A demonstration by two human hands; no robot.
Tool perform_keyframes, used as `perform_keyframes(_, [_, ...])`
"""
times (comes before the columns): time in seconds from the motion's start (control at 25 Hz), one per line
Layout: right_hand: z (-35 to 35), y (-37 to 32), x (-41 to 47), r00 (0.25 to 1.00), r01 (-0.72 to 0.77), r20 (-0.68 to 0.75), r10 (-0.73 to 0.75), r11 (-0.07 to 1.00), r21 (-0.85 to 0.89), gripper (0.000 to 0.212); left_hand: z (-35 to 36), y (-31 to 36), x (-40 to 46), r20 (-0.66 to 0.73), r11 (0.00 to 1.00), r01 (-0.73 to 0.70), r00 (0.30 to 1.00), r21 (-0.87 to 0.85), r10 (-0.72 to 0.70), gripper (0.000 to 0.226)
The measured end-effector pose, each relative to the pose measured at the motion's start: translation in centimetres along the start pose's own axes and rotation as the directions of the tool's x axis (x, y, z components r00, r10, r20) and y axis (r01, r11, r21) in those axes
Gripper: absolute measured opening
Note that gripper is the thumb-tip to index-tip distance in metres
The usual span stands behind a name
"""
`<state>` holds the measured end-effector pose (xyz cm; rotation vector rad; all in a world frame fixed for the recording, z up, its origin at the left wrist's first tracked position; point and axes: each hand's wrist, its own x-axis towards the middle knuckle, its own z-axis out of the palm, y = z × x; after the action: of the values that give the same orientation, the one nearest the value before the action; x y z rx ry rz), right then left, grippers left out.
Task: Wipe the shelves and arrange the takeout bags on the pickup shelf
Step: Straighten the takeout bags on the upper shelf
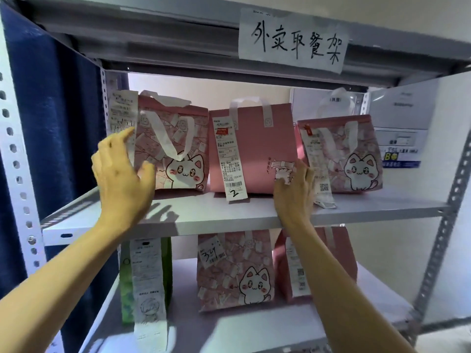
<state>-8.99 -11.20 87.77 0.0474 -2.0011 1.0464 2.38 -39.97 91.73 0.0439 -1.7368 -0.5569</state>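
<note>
My left hand (122, 171) lies against the left end of the pink cat-print takeout bag (175, 149) on the upper grey metal shelf (204, 215), fingers (125, 135) straight and loose, gripping nothing. They touch the long white paper receipt (123, 113) stapled at that bag's corner; if I push the bag by that strip, I think it could tear off or crumple.

In the middle stands the plain pink takeout bag (265, 154), its numbered receipt (230, 161) hanging past the shelf lip. A slide forward might catch it on the edge.

My right hand (295, 192) sits in the gap between that bag and the right-hand pink cat-print bag (356, 159), fingers (304, 171) extended and relaxed, holding nothing. A careless sideways nudge could tip either light bag.

Count: three pink bags on the upper shelf. On the lower shelf (229, 329), one green bag (127, 296), one pink cat-print bag (234, 271), and one plain pink bag (341, 256) partly hidden behind my right arm. Six bags; each shows one receipt. One handwritten paper sign (293, 42) hangs above.
</note>
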Motion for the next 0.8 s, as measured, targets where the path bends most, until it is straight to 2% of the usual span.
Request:
perform_keyframes(0.16, [-0.4, 0.0, -2.5, 0.981, 0.156, 0.127, -0.144, 0.984, -0.089, 0.052, 2.8, 4.5, -2.8, 0.282, 0.993, -0.078, 0.954, -0.094, 0.101, 0.046])
perform_keyframes(0.28, [-1.1, 0.4, -2.3, 0.953, 0.247, 0.191, -0.234, 0.968, -0.045, 0.045, 5.3, 7.2, -4.3, 0.446, 0.988, -0.076, 0.886, -0.136, 0.13, 0.04])
perform_keyframes(0.36, [-1.7, 1.0, -1.7, 0.926, 0.31, 0.232, -0.299, 0.951, -0.012, 0.039, 7.0, 9.1, -5.0, 0.506, 0.985, -0.076, 0.85, -0.155, 0.145, 0.039])
perform_keyframes(0.6, [-4.0, 3.5, -0.5, 0.849, 0.454, 0.225, -0.478, 0.878, 0.152, 0.03, 11.1, 14.2, -7.8, 0.494, 0.993, -0.034, 0.865, -0.112, 0.085, 0.03])
perform_keyframes(0.8, [-5.7, 6.9, -1.6, 0.815, 0.473, 0.24, -0.528, 0.845, 0.25, 0.022, 12.2, 17.2, -11.9, 0.433, 0.998, -0.047, 0.899, -0.052, 0.065, 0.024])
